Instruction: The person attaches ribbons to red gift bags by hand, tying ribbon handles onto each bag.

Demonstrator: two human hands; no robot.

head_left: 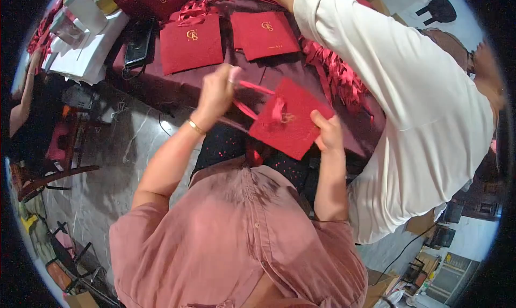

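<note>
Cloth-covered, the table (174,87) is bearing other red bags (191,54). We are finding one red bag (301,129) at its near edge, the right hand (329,132) gripping its side. Fingers of the left hand (216,93), blurred, are apparently pinching its ribbon (257,87). We are judging this as ribbon-drawing, next calling for even tension.

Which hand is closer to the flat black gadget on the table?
Left. The left hand, holding pink ribbon, is right of the gadget and nearer the body; the right hand is farther right, holding the red bag.
</note>
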